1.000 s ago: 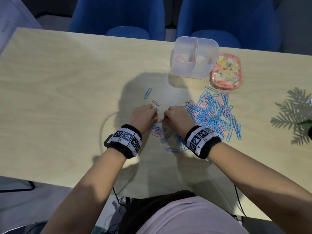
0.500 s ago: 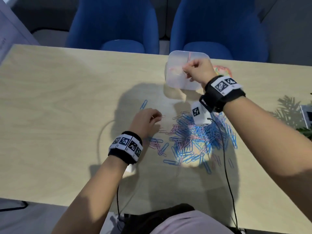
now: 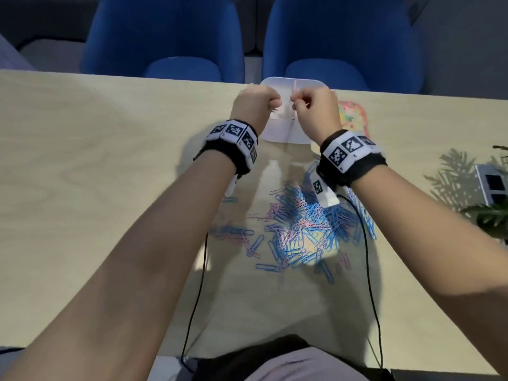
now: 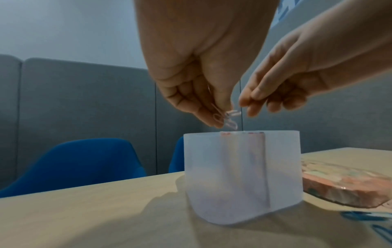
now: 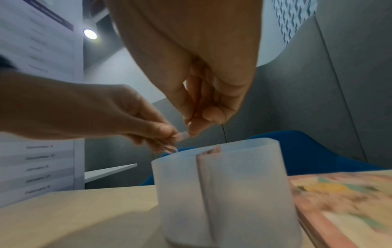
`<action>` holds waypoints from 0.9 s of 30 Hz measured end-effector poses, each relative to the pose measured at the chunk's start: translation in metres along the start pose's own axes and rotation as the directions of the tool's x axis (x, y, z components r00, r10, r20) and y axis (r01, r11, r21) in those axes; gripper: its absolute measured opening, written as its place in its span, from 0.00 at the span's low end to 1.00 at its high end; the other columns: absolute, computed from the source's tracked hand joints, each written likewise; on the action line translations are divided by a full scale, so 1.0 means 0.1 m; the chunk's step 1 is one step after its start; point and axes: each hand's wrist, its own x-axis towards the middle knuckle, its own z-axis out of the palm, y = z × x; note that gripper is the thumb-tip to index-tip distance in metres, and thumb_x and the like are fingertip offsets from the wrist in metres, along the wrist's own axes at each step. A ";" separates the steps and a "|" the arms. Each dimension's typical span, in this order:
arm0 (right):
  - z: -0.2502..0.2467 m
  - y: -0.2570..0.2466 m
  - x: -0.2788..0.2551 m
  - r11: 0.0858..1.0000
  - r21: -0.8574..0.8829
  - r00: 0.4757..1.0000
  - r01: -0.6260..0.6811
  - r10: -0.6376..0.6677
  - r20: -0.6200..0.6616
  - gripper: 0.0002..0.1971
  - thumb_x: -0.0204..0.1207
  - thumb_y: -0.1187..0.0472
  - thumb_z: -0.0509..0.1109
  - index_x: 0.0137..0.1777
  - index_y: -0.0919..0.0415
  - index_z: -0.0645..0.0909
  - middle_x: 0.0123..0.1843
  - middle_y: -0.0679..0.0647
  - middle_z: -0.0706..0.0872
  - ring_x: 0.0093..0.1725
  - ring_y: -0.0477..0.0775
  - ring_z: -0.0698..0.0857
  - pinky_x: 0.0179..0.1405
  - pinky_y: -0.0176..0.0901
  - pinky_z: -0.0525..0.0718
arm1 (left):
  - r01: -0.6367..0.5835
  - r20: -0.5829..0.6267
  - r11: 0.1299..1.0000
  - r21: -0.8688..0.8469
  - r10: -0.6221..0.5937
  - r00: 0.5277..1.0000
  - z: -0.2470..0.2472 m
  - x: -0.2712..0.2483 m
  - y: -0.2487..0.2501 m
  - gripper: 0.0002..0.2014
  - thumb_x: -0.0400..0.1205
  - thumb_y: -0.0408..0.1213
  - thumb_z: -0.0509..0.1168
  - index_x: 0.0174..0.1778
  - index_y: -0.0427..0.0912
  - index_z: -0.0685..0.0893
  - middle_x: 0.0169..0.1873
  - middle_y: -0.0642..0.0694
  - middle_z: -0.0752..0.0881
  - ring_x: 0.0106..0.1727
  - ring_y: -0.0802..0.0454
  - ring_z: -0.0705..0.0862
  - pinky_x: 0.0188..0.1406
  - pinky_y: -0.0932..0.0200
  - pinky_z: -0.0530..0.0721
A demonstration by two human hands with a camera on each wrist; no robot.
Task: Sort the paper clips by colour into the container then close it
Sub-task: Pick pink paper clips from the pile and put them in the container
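Observation:
A translucent white container [image 3: 277, 130] with a pink divider [image 3: 294, 86] stands open at the table's far edge. Both hands hover just above its rim. My left hand [image 3: 276, 104] pinches a few pink paper clips [image 4: 228, 118] over the left compartment [image 4: 212, 176]. My right hand [image 3: 295, 104] is beside it, fingertips pinched together [image 5: 193, 127], with what looks like a thin clip wire between them. A mixed pile of blue and pink clips [image 3: 302, 229] lies on the table nearer to me. The container's inside is hidden from the wrist views.
The container's colourful pink lid [image 3: 354, 116] lies flat just right of it. Two blue chairs [image 3: 165, 37] stand behind the table. A plant [image 3: 492, 213] and a small framed object [image 3: 492, 182] sit at the right edge. Wrist cables hang across the pile.
Both hands left the clip pile and rose to the container: the right hand reached it first, then the left hand followed with pink clips.

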 end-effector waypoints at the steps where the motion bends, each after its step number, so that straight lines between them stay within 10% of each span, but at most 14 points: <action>1: -0.01 0.04 -0.08 1.000 0.009 1.000 0.007 -0.007 -0.010 0.13 0.75 0.70 0.59 0.48 0.66 0.86 0.48 0.60 0.89 0.47 0.55 0.85 0.51 0.43 0.81 | -0.012 0.011 1.000 0.022 0.012 1.000 0.01 0.00 0.02 0.14 0.83 0.40 0.56 0.33 0.40 0.79 0.38 0.36 0.84 0.42 0.40 0.76 0.47 0.48 0.76; 7: 0.22 0.30 -0.58 1.000 -0.006 0.994 -0.018 0.018 0.104 0.10 0.73 0.69 0.65 0.48 0.66 0.88 0.46 0.61 0.91 0.47 0.59 0.87 0.55 0.50 0.83 | -0.025 -0.122 0.995 -0.101 0.013 0.992 0.05 -0.48 -0.23 0.14 0.82 0.42 0.59 0.52 0.41 0.88 0.50 0.40 0.89 0.52 0.37 0.83 0.55 0.45 0.78; 13: 0.77 0.26 -0.87 0.992 -0.128 0.898 0.020 0.039 0.438 0.09 0.73 0.66 0.66 0.49 0.62 0.87 0.52 0.60 0.89 0.54 0.60 0.84 0.53 0.43 0.77 | 0.012 0.096 0.990 -0.139 0.001 0.995 0.19 -1.51 -0.67 0.07 0.79 0.34 0.66 0.50 0.43 0.88 0.45 0.42 0.88 0.48 0.43 0.82 0.52 0.52 0.76; 27: 1.01 0.11 -0.89 0.933 -0.321 0.837 0.162 0.042 0.546 0.07 0.74 0.68 0.68 0.48 0.66 0.85 0.56 0.65 0.86 0.58 0.65 0.83 0.58 0.51 0.82 | 0.086 0.229 0.996 0.038 -0.093 0.969 0.30 -1.95 -0.89 0.08 0.76 0.40 0.69 0.43 0.38 0.84 0.45 0.40 0.83 0.51 0.41 0.76 0.50 0.49 0.73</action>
